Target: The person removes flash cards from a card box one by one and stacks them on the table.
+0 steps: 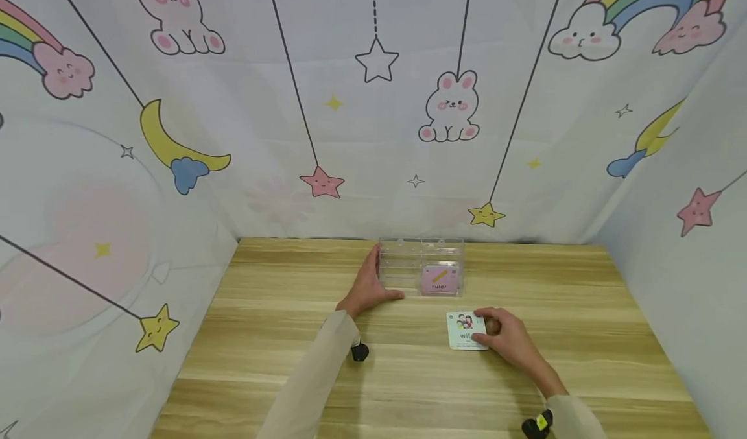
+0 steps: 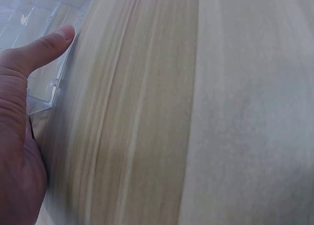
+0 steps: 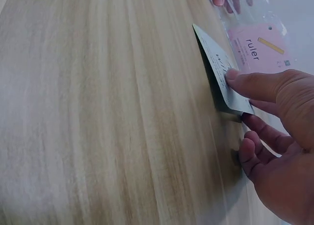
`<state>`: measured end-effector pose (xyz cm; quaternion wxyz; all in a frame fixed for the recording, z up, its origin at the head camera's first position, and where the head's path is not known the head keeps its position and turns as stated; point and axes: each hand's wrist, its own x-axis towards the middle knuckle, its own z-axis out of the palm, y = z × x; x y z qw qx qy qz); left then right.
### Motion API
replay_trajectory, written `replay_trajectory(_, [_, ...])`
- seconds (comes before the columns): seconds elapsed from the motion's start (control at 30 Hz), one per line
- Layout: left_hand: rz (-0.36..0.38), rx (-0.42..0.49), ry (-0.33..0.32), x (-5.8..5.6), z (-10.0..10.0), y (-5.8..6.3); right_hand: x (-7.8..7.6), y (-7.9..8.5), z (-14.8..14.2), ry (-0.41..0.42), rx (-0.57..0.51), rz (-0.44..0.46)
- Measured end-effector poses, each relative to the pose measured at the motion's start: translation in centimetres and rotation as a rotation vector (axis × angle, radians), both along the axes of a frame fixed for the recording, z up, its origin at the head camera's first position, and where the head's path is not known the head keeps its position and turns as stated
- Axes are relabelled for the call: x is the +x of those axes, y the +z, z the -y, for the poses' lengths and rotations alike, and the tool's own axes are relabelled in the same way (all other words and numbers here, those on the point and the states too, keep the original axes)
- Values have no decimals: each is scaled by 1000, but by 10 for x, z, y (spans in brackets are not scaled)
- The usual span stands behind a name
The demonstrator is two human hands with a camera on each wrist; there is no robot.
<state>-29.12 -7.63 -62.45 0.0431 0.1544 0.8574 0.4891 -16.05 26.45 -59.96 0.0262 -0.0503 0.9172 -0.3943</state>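
My right hand (image 1: 508, 338) pinches a pale flash card (image 1: 459, 334) between thumb and fingers; in the right wrist view the card (image 3: 218, 70) is tilted above the table. It bears a small picture of people and a word partly covered by the thumb. My left hand (image 1: 369, 288) is at the left side of a clear plastic box (image 1: 399, 273), its thumb stretched along the front edge. In the left wrist view that thumb lies over the rim of the box (image 2: 46, 90); the other fingers are hidden. A pink "ruler" card (image 1: 440, 281) stands in the box's front right compartment.
The box stands at the back of a wood-grain table (image 1: 280, 361), close to a white cloth backdrop (image 1: 373, 134) printed with rabbits, stars and rainbows. Cloth also hangs on the left and right sides. Dark wrist devices (image 1: 360, 351) sit on both forearms.
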Motion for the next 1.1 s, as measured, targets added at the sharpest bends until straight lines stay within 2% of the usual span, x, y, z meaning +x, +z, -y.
replay_trajectory(0.4, [-2, 5, 5, 0, -1, -1, -1, -2, 0, 57, 75, -76])
replay_trajectory(0.73, [7, -10, 8, 1, -2, 2, 1, -4, 0, 54, 108, -82])
replay_trajectory(0.93, [30, -18, 6, -1, -1, 0, 2, -4, 1, 53, 123, -111])
replay_trajectory(1.1, [18, -28, 5, -2, 0, -3, 4, -6, 1, 58, 148, -137])
